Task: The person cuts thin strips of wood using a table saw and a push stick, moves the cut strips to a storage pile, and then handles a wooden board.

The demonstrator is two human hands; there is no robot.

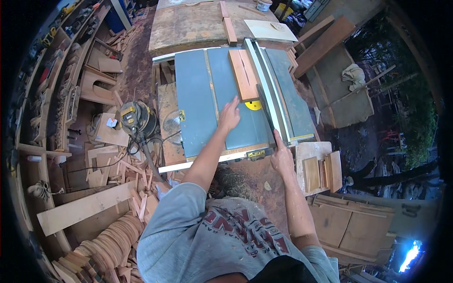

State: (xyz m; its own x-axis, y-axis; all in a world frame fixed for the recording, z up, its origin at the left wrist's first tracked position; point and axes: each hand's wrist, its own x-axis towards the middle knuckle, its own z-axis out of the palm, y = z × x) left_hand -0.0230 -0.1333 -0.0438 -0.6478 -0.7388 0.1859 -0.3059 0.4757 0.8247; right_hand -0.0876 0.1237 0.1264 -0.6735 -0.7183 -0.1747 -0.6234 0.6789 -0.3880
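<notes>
Grey saw surface, wood block just left of the fence. Probably stiff, kinda hefty; grab the long sides. Left hand loosely spread, right hand wrapped around a black stick.

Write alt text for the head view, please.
At a grey table saw, a person's right hand grips a long dark stick that reaches a wooden block beside the white fence. The left hand is extended at the block's near corner; wood offcuts lie at left.
</notes>
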